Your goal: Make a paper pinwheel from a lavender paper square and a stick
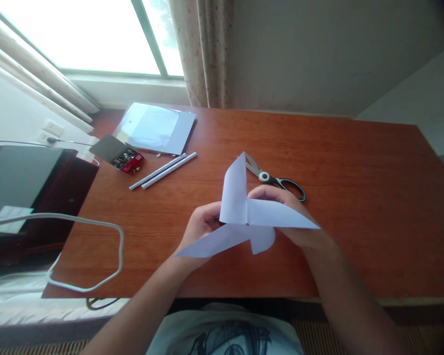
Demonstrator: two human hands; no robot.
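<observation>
A white paper pinwheel (235, 192) with folded, pointed blades is held up over the front middle of the table, its centre facing me. My left hand (203, 224) grips it from behind on the left, and its fingertips are hidden by the paper. On the other side my right hand (286, 197) is curled behind the right blade, thumb and fingers partly covered. Just beyond the pinwheel lies a pair of scissors (264, 176) with black-and-white handles, one blade tip partly behind the upper paper blade.
Two rolled white paper sticks (169, 170) lie left of centre. Near them stands an open red box (128, 160) of small metal pieces. A clear folder with paper sheets (157, 129) rests at the back left. A white cable (121, 246) loops over the left table edge (64, 236).
</observation>
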